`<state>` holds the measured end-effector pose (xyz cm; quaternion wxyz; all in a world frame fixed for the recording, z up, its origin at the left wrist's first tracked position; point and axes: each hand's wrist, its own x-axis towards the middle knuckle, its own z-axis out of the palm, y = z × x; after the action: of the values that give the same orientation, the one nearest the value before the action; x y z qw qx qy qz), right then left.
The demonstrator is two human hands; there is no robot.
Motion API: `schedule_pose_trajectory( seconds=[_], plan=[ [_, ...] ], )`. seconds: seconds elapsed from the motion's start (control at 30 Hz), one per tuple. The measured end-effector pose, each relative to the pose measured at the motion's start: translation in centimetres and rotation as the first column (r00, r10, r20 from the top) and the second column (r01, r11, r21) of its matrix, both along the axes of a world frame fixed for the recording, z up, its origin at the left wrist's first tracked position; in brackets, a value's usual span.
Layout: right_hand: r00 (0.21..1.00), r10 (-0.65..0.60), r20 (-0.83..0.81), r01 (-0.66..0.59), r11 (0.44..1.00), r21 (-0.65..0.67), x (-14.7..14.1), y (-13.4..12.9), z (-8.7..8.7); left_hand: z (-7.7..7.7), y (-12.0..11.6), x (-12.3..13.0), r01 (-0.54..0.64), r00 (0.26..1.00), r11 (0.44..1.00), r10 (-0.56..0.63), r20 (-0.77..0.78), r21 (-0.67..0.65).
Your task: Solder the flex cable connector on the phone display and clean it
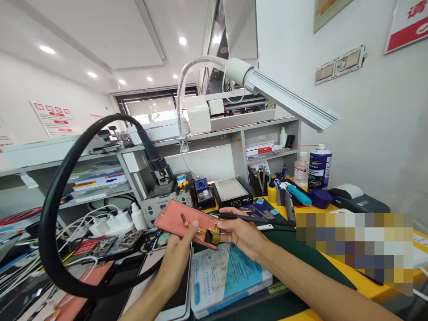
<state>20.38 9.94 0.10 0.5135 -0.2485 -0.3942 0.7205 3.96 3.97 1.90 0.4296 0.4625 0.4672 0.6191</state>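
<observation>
A flat pink phone-sized panel (pixel 172 216), probably a phone screen, is held tilted above the bench. A thin gold flex cable (pixel 187 223) lies across its face, with a dark and gold connector piece (pixel 211 236) at the right end. My left hand (pixel 179 249) grips the lower edge, its thumb pressed on the flex cable. At the right end, the fingers of my right hand (pixel 239 229) close around the panel's edge. A black pen-like tool (pixel 254 219) passes by the right fingers; whether they touch it I cannot tell. Below lies a blue and white plastic box (pixel 227 276).
A black flexible hose (pixel 50 223) loops at the left, near loose phone parts (pixel 117 245) and white chargers (pixel 117 220). Behind are a small heating plate (pixel 230 189) and a microscope-like stand (pixel 160 174). A spray can (pixel 319 167) stands right; a lamp (pixel 290 98) hangs overhead.
</observation>
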Motion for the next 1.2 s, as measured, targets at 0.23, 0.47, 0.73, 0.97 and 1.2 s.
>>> schedule_pose_trajectory(
  seconds=[0.23, 0.47, 0.73, 0.97, 1.2],
  plan=[
    [0.991, 0.057, 0.125, -0.063, 0.997, 0.049, -0.2, -1.1, 0.0, 1.7, 0.4, -0.1, 0.040, 0.953, 0.994, -0.009, 0.301, -0.099],
    [0.973, 0.066, 0.223, -0.101, 0.984, 0.150, -0.7, -1.9, -0.2, 1.1, 0.7, 0.3, 0.097, 0.892, 0.981, -0.012, 0.451, -0.166],
    [0.935, -0.055, 0.349, -0.086, 0.922, 0.377, -0.7, -2.9, -0.3, 1.3, 0.6, -0.5, 0.152, 0.859, 0.976, -0.052, 0.509, -0.157],
    [0.923, -0.081, 0.375, -0.082, 0.913, 0.399, -0.9, -3.4, -0.4, 0.7, 0.9, -1.6, 0.079, 0.880, 0.983, 0.010, 0.476, -0.167],
    [0.837, -0.201, 0.509, -0.038, 0.907, 0.420, -0.9, -3.4, -0.8, -0.4, 0.5, -0.8, 0.069, 0.919, 0.990, -0.015, 0.393, -0.124]
  ],
)
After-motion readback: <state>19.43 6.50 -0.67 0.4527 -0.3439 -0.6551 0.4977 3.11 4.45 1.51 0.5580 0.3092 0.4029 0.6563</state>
